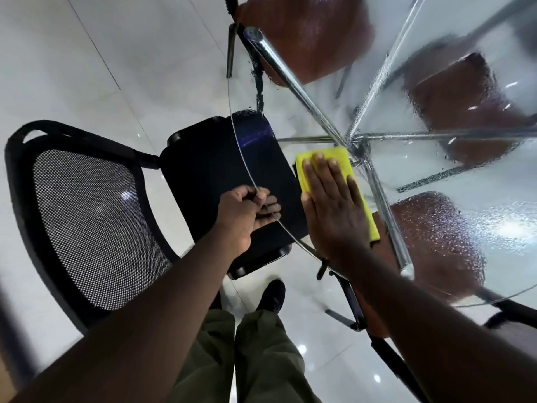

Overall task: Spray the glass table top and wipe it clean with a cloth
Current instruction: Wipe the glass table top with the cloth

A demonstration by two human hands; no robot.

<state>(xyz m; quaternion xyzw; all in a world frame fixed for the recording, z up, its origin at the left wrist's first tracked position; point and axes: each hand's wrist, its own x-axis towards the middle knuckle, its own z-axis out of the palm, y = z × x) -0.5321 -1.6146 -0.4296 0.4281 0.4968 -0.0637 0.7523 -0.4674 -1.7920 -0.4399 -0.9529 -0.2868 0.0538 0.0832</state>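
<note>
Glass table top (pixel 313 112): it lies in front of you and to your right, and droplets cover its far and right parts.
Cloth (pixel 343 162): yellow and folded, it lies flat on the glass near the rim on your side.
Right hand (pixel 334 210): your fingers are straight and spread, palm pressing the cloth.
Left hand (pixel 247 210): your fingers curl round the glass rim, just beside your right hand.
Frame (pixel 302 91): chrome tubes cross under the glass.
Seating: a black mesh chair (pixel 96 225) stands to your left, and brown chairs (pixel 313 39) show through the glass.
</note>
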